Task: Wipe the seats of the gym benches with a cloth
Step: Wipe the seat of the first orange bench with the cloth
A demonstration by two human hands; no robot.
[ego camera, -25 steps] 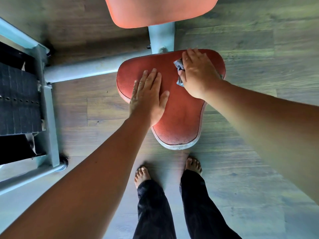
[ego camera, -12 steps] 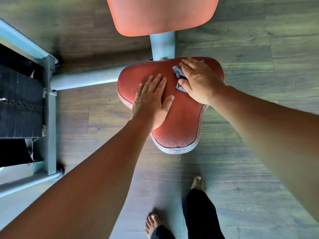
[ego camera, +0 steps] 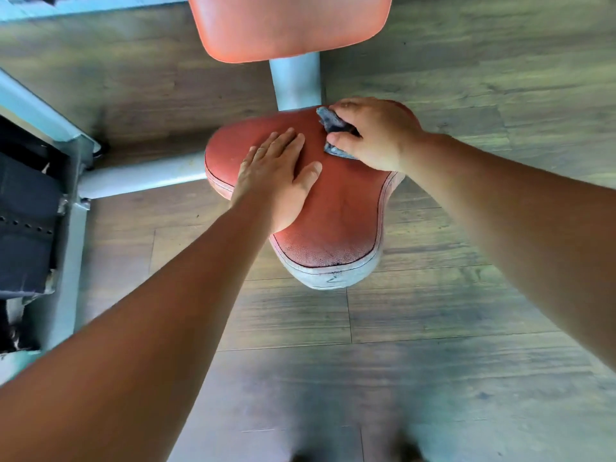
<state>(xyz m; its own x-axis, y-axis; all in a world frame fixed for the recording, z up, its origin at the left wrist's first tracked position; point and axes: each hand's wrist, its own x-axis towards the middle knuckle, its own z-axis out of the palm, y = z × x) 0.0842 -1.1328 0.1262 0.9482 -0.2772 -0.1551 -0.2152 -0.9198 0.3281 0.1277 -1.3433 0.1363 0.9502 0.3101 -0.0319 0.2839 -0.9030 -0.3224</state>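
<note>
The grey cloth point(ego camera: 333, 128) is gripped in the right hand point(ego camera: 373, 135) at the red seat's point(ego camera: 336, 221) far right corner; the left hand point(ego camera: 276, 178) is laid flat, fingers extended, holding nothing. The near part seems left to wipe.

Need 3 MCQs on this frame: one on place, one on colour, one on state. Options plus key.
1. Where on the seat is the cloth?
A. far right corner
B. near tip
C. left edge

2. What colour is the seat?
A. black
B. red
C. green

3. How does the left hand stand?
A. clenched round the cloth
B. lifted clear of the seat
C. flat, palm down on the seat

Key: 1 A, the cloth sits under the right hand at the wide far end. 2 B, red cover with a pale worn rim. 3 C, fingers spread on the pad, holding nothing.
</note>
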